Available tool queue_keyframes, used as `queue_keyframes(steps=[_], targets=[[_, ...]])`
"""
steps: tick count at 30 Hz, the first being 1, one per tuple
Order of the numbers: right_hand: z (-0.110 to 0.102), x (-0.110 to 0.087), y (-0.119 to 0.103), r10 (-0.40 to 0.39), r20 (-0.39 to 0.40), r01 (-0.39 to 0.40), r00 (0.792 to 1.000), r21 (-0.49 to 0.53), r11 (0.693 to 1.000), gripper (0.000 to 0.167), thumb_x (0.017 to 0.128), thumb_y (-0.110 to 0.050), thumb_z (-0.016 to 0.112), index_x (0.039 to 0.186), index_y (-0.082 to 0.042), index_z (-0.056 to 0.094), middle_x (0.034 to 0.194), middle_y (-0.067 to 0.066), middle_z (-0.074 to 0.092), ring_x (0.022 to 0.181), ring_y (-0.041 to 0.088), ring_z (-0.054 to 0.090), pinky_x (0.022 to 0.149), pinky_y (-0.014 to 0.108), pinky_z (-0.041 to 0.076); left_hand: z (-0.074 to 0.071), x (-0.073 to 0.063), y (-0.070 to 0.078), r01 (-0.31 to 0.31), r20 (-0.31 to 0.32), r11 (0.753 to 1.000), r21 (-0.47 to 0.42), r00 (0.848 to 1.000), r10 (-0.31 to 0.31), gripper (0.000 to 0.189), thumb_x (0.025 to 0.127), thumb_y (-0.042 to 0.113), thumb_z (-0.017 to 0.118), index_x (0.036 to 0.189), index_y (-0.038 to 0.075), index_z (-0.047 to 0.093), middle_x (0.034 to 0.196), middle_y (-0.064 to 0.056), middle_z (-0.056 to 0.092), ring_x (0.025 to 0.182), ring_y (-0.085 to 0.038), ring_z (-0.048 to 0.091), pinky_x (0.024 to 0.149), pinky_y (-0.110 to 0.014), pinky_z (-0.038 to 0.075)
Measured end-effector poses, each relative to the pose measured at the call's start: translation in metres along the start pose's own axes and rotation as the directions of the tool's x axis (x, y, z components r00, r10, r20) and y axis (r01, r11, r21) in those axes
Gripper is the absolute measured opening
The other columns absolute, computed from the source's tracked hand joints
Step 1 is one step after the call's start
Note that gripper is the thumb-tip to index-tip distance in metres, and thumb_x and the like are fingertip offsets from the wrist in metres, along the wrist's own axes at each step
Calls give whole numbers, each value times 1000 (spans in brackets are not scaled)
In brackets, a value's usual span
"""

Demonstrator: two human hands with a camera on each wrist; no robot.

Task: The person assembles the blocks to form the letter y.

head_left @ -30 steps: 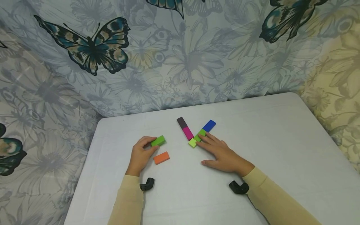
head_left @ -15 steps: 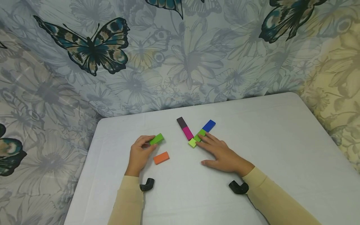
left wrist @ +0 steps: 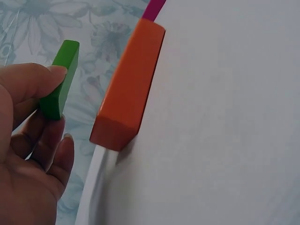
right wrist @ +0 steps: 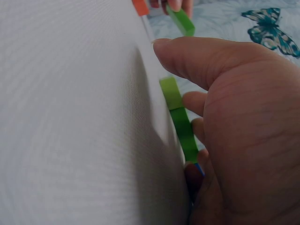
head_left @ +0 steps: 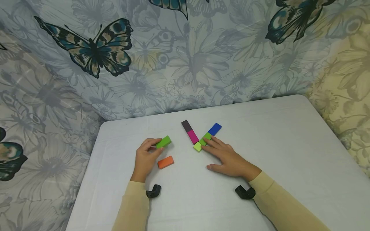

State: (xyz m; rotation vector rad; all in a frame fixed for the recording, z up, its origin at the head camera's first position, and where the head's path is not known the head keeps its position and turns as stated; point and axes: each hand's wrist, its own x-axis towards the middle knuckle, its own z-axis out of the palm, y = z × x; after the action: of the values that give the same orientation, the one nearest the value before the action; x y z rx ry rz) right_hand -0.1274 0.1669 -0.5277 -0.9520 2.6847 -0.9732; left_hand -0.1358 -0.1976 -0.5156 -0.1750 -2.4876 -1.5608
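My left hand (head_left: 145, 157) pinches a green block (head_left: 163, 141) between thumb and fingers. In the left wrist view that green block (left wrist: 70, 51) is raised, apart from the orange block (left wrist: 129, 84) lying on the table. My right hand (head_left: 229, 158) is spread, palm down, its fingertips at a row of blocks: a lime block (head_left: 198, 147), a second green block (head_left: 203, 141) and a blue block (head_left: 215, 129). Seen from the right wrist, straight fingers meet the side of that green block (right wrist: 183, 131). A magenta block (head_left: 193, 137) and a dark block (head_left: 186, 125) form another slanted row, making a V.
The white table (head_left: 274, 128) reaches back to a cloth (head_left: 196, 64) printed with flowers and butterflies. Black wrist cameras (head_left: 245, 192) jut from both beige sleeves (head_left: 286, 202).
My left hand, still pinching the green block, shifts slightly left, then back to the right, the block ending a little farther from me. My right hand and the other blocks stay put.
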Motion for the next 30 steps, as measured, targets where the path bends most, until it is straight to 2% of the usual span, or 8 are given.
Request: queue_keyframes(steps=[6,17,25,30], targets=[[1,-1,0,0,2,0,1000,1,1000,79,98,-38,82,166,-18,49,178,0,26,165,33,9,112,67,35,8,-4,13,-5,38,1000,-15,999,6,36,94,5,87,127,16,81,120,6,72,113,-16,63,98,-39,53],[-1,0,-2,1,3,-1,1000,-2,1000,79,97,-40,82,166,-18,50,178,1,27,165,33,9,113,66,34,32,-10,31,-121,55,990,-75,991,125,35,92,-2,88,123,11,83,117,-1,73,109,-21,65,92,-49,56],[-2,0,-1,-1,1,1,1000,-5,1000,79,98,-39,81,166,-17,49,178,1,26,165,33,8,113,67,34,53,-18,39,-110,89,992,-68,989,116,37,92,-2,87,125,12,82,116,4,71,105,-16,65,87,-44,59],[-2,0,-1,-5,4,5,1000,-4,1000,79,98,-40,81,166,-17,49,178,1,26,165,32,8,111,65,36,65,-24,43,-155,91,987,-51,983,159,37,90,-3,88,124,9,81,114,1,71,105,-17,66,87,-43,59]])
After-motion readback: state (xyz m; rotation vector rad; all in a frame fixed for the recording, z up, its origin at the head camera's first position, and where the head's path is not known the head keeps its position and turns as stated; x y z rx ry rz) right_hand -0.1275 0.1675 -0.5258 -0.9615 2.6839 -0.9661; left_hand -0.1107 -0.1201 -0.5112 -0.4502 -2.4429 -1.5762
